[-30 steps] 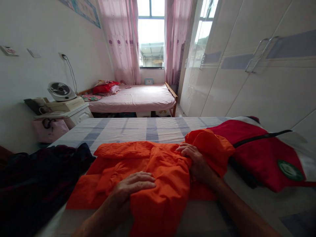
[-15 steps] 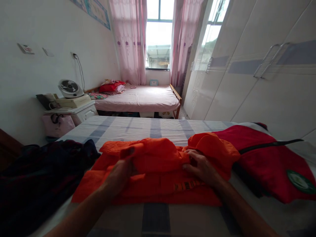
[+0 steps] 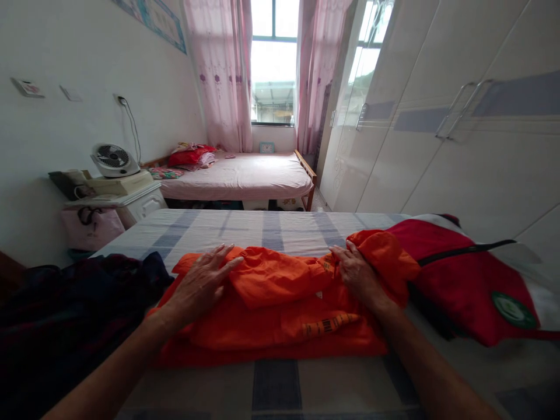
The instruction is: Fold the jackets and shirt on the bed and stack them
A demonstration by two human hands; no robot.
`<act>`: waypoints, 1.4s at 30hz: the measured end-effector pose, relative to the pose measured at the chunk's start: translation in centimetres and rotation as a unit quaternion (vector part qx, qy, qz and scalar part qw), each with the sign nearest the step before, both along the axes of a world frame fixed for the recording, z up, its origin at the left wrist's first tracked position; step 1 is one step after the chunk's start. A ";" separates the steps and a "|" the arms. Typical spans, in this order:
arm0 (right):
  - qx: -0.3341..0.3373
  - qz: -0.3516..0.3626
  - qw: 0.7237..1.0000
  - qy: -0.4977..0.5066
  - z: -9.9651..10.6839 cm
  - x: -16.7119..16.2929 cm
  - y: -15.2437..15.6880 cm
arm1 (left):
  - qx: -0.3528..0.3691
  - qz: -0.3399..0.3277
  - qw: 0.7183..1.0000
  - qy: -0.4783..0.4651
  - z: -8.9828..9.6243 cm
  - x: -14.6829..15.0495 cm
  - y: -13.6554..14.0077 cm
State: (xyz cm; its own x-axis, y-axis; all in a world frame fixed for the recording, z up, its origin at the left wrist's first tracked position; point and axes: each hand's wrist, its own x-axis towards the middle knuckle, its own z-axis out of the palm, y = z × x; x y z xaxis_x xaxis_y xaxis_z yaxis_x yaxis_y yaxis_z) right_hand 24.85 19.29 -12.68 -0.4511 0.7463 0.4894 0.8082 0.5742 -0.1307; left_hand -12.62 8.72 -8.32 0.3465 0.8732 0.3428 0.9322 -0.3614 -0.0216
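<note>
Both hands lie flat on the folded orange garment (image 3: 280,303) on the bed (image 3: 271,233): left hand (image 3: 199,286) at its left end, right hand (image 3: 356,274) at its right end, beside the red jacket (image 3: 464,280).

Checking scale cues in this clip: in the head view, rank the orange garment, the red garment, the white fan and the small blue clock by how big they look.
1. Orange garment
2. Red garment, somewhat smaller, though cut off at the frame edge, so unsure
3. White fan
4. Blue clock
The fan and clock sit farther away, so they may look smaller than they are.
</note>
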 end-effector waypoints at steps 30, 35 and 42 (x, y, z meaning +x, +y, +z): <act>-0.075 0.026 0.996 0.037 -1.5 -3.0 -0.3 | -0.060 0.164 0.982 -0.079 -1.8 -6.2 2.6; -0.175 0.076 0.969 0.154 -0.1 -1.6 0.4 | -0.036 0.166 0.979 -0.112 0.5 -3.9 2.2; -0.142 0.063 0.979 0.133 0.5 -1.2 1.5 | -0.158 0.112 0.968 -0.160 1.2 0.2 2.3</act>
State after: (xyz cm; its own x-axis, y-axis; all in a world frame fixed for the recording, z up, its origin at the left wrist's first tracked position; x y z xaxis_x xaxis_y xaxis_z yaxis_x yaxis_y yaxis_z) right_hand 23.63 20.82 -12.22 -0.4320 0.8166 0.3829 0.6493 0.5763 -0.4964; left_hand -12.47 11.00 -7.10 0.0571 0.9929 0.1042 0.9283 -0.0912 0.3605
